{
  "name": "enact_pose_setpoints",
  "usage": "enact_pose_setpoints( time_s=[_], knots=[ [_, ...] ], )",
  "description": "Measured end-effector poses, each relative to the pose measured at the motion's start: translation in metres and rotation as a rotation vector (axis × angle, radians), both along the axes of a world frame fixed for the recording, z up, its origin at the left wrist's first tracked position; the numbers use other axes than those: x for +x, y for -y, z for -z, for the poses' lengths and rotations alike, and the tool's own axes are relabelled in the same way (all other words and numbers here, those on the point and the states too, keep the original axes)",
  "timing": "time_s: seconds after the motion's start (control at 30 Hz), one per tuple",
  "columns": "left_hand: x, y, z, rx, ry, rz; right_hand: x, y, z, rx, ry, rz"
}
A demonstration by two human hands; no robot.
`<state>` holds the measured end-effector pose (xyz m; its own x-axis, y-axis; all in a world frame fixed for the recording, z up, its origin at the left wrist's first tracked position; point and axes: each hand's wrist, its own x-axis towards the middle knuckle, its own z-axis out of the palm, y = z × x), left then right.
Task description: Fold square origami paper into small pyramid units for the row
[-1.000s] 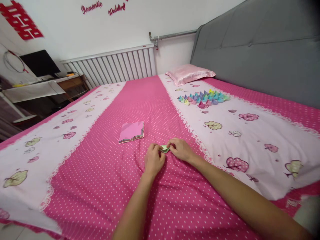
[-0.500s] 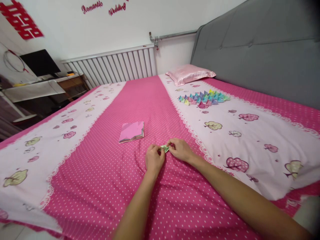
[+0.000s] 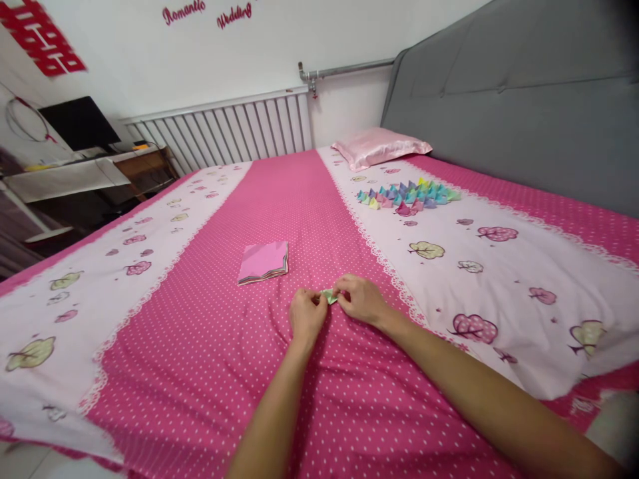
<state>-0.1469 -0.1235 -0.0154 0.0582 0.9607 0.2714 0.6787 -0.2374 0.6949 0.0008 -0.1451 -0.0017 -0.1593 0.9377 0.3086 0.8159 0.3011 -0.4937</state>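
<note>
Between my two hands is a small piece of folded light green paper [image 3: 329, 297], just above or on the pink dotted bedspread [image 3: 279, 372]. My left hand [image 3: 307, 316] pinches its left end between thumb and fingers. On the other end, my right hand [image 3: 360, 299] has its fingertips closed. My fingers cover both ends, so the paper's full shape is hidden. Beyond my left hand lies a stack of square paper [image 3: 263, 261] with a pink sheet on top.
Several small folded paper pieces [image 3: 412, 195] in many colours stand in a group at the right. Behind them are a pink pillow [image 3: 379, 148] and a grey headboard [image 3: 524, 100]. A radiator [image 3: 224, 130] runs along the wall, with a monitor [image 3: 80, 124] on a desk at the left.
Both hands stay in nearly the same place, with only slight finger movement at the green paper. The paper's visible middle looks a little flatter. Nothing else has moved.
</note>
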Motion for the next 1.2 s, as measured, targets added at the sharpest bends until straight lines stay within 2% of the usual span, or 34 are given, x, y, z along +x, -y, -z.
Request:
enact_pose_setpoints(
  time_s=[0.13, 0.27, 0.63, 0.93, 1.07, 1.2],
  knots=[
    [-0.001, -0.001, 0.001, 0.045, -0.177, -0.015, -0.002, 0.002, 0.003, 0.005, 0.094, -0.013],
    [-0.002, 0.0, 0.001, 0.064, -0.239, 0.013, -0.001, 0.003, 0.004, -0.011, 0.167, -0.027],
    [-0.004, 0.005, -0.001, 0.11, -0.265, 0.159, 0.002, 0.002, 0.002, -0.027, 0.126, -0.069],
    [-0.005, 0.004, -0.002, 0.114, -0.221, 0.19, -0.003, -0.001, 0.002, -0.014, -0.04, 0.094],
    [-0.004, 0.006, -0.002, 0.125, -0.22, 0.197, -0.007, -0.002, 0.005, 0.032, -0.053, 0.054],
    [-0.004, 0.006, -0.002, 0.126, -0.221, 0.195, -0.008, -0.004, 0.007, 0.05, 0.022, -0.018]
  ],
)
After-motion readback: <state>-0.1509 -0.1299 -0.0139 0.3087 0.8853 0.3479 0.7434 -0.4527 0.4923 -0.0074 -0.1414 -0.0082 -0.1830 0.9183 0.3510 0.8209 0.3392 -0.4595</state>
